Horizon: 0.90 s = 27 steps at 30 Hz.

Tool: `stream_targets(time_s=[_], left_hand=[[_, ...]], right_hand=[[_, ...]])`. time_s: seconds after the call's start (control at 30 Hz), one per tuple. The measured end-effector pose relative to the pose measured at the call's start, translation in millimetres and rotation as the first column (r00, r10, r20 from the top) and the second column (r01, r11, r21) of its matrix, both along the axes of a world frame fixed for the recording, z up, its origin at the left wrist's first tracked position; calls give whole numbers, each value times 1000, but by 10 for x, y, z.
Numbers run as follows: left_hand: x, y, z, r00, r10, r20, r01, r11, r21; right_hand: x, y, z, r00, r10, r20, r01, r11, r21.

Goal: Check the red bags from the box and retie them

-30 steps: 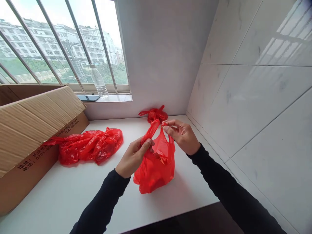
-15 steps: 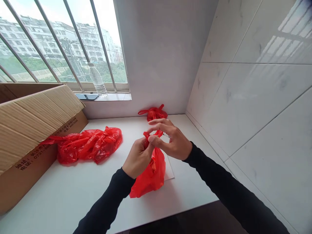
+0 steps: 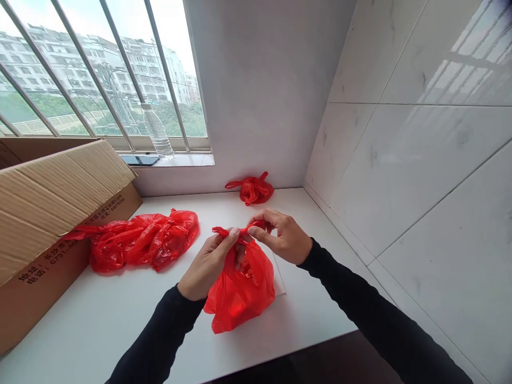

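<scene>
A full red plastic bag (image 3: 244,293) hangs or rests at the middle of the white table, its handles gathered at the top. My left hand (image 3: 210,261) pinches the handles on the left, with a short red end sticking out past the thumb. On the other side my right hand (image 3: 282,234) pinches the twisted handle part between thumb and fingers. Both hands are close together above the bag. Part of a flat white sheet (image 3: 279,274) shows behind the bag's right side.
Another red bag (image 3: 146,240) lies on the white table (image 3: 312,314) beside an open cardboard box (image 3: 60,213) at the left. A small red bundle (image 3: 256,190) is by the back wall. A clear bottle (image 3: 158,133) and a phone (image 3: 140,160) are on the windowsill.
My left hand has moved left and slightly down, away from my right hand. The bag's handles are now stretched sideways between them, and the bag's opening shows wider.
</scene>
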State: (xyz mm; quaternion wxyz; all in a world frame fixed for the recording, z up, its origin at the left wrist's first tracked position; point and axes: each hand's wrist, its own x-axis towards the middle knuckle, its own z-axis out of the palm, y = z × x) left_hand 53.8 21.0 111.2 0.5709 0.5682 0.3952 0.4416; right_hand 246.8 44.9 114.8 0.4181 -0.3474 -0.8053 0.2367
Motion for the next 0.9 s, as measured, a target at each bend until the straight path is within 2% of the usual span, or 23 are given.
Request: stream_targets(time_s=[0.1, 0.17, 0.3, 0.37, 0.43, 0.47, 0.53, 0.6, 0.67, 0.7, 0.73, 0.8, 0.9], left_hand=[[-26, -7, 3, 991, 26, 133, -12, 995, -103], [-53, -7, -6, 989, 16, 144, 2, 993, -122], [-113, -28, -5, 996, -12, -84, 15, 999, 34], [-131, -44, -11, 979, 9, -206, 21, 990, 143], [-137, -54, -53, 948, 77, -308, 4, 967, 255], [-136, -55, -91, 924, 147, -352, -27, 945, 326], [-127, -48, -195, 853, 324, -409, -90, 864, 496], [-118, -33, -309, 796, 449, -407, -88, 750, 656], [-121, -13, -404, 790, 490, -368, -46, 647, 761], [-129, -3, -438, 794, 495, -353, -32, 614, 789], [-141, 5, -462, 794, 500, -346, -24, 594, 804], [-174, 18, -490, 781, 508, -365, -3, 586, 810], [-216, 10, -519, 784, 459, -418, 65, 609, 790]], right_hand=[[-32, -65, -1, 998, 61, -1, -61, 998, 21], [-46, -94, -12, 995, 89, 37, -89, 996, 8], [-82, -36, -86, 998, 36, -47, -39, 997, -67], [-108, 36, -153, 989, 104, -103, -120, 978, -171], [-140, 113, -239, 983, 132, -124, -163, 944, -286], [-157, 150, -288, 984, 124, -128, -161, 928, -336], [-188, 219, -389, 981, 133, -140, -182, 885, -429], [-206, 283, -487, 951, 243, -192, -308, 798, -517], [-207, 338, -564, 891, 364, -273, -455, 695, -557], [-203, 358, -588, 865, 399, -304, -501, 662, -557], [-196, 370, -601, 855, 409, -320, -519, 657, -547], [-184, 361, -593, 878, 374, -299, -478, 715, -510], [-184, 270, -525, 954, 242, -176, -293, 875, -386]])
